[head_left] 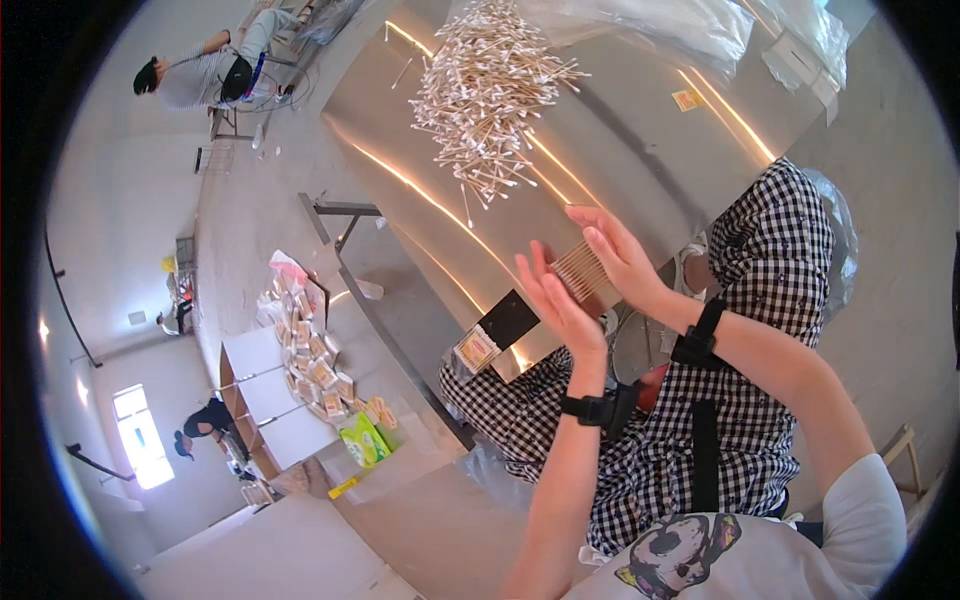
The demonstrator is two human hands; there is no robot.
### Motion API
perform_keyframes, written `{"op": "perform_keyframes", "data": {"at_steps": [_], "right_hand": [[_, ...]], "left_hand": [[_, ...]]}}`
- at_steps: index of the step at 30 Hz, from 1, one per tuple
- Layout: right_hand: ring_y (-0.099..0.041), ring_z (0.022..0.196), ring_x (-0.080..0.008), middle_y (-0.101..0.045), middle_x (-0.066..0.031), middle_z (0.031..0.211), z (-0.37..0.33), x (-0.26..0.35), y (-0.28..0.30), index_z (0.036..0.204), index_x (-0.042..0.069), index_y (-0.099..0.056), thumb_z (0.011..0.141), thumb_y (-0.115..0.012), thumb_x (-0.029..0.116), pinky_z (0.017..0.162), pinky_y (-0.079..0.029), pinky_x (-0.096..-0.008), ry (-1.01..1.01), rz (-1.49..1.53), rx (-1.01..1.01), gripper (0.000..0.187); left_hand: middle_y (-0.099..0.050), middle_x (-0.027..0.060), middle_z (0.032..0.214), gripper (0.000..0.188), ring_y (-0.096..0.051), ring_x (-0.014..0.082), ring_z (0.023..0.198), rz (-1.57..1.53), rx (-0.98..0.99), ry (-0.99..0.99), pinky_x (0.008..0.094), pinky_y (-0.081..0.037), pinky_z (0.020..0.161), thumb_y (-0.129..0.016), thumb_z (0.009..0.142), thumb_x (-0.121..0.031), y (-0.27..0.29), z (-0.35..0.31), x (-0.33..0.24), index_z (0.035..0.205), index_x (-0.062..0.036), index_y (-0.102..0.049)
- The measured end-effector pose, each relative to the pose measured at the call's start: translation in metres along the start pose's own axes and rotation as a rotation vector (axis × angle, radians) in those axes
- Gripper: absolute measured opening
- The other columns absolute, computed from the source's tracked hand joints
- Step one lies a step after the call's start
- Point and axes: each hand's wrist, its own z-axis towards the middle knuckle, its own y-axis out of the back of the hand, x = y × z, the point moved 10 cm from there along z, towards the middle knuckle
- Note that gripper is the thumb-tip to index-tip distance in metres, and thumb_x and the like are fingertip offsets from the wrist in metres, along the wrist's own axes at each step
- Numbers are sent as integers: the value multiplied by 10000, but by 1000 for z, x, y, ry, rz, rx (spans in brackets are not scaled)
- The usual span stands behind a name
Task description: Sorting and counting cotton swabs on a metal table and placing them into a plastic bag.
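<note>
Between my two hands is a flat row of cotton swabs [581,272], their sticks lying side by side. My left hand [563,306] presses on one side of the row with its fingers nearly straight. From the other side my right hand [622,262] holds it, fingers extended and thumb along the edge. Farther off on the shiny metal table [640,165] lies a big loose heap of cotton swabs [490,95]. Close to my left hand, at the table's near edge, are a black rectangular piece [511,319] and a small printed packet [476,348].
Clear plastic bags [680,30] lie at the table's far side, with a small yellow-orange card [688,99] nearby. To the left, a second table carries many small packs [312,365] and a green packet [364,441]. Two people [205,75] work farther away.
</note>
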Motion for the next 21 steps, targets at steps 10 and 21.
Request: {"op": "perform_keyframes", "data": {"at_steps": [10,21], "right_hand": [[-368,1404,-291,-447,-141,1452,9,31,-42,1370,4,-462,961,-494,114,1164,-306,-412,472,-1164,-11,425],[-308,1443,-255,-402,-139,1495,5,-4,-127,1383,-21,-448,889,-475,80,1215,-242,-396,573,-1314,240,505]], "left_hand": [[-306,213,1549,594,-295,283,1444,-50,-187,-9,395,-209,1195,-354,1074,-326,49,-21,-5,1530,-12,-137],[-331,231,1528,619,-286,291,1446,-177,-373,-75,414,-208,1193,-341,1066,-367,112,-23,-10,1513,17,-149]]}}
